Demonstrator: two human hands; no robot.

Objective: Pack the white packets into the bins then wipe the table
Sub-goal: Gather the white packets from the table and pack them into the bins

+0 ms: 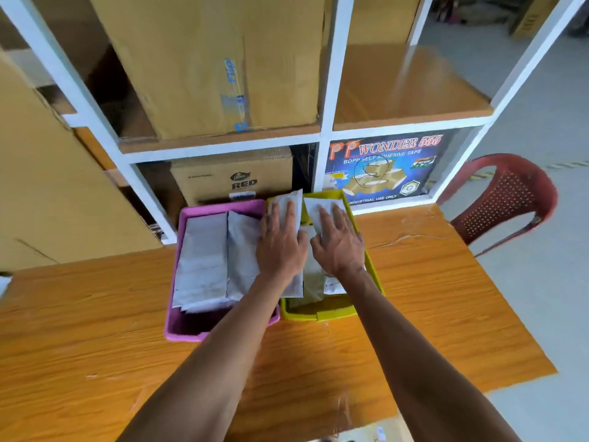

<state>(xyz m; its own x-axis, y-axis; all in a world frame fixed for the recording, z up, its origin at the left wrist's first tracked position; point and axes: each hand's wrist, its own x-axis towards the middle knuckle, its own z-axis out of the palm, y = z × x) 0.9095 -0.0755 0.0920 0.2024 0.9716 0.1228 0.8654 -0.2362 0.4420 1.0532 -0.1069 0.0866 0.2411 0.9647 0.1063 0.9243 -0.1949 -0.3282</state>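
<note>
Two bins stand side by side at the far edge of the wooden table [430,298]. The pink bin [188,333] on the left holds white packets [204,260] lying flat. The yellow bin [318,314] on the right also holds white packets. My left hand [282,240] lies flat with straight fingers on a white packet [294,199] at the left side of the yellow bin. My right hand [338,240] presses flat on another white packet [314,205] in the same bin. Both hands cover much of these packets.
A white-framed shelf unit [331,90] stands right behind the bins, with cardboard boxes [207,59] and a blue adhesive-tape poster [382,167]. A red plastic chair [506,199] sits at the table's far right corner. Large cardboard [47,186] leans at the left.
</note>
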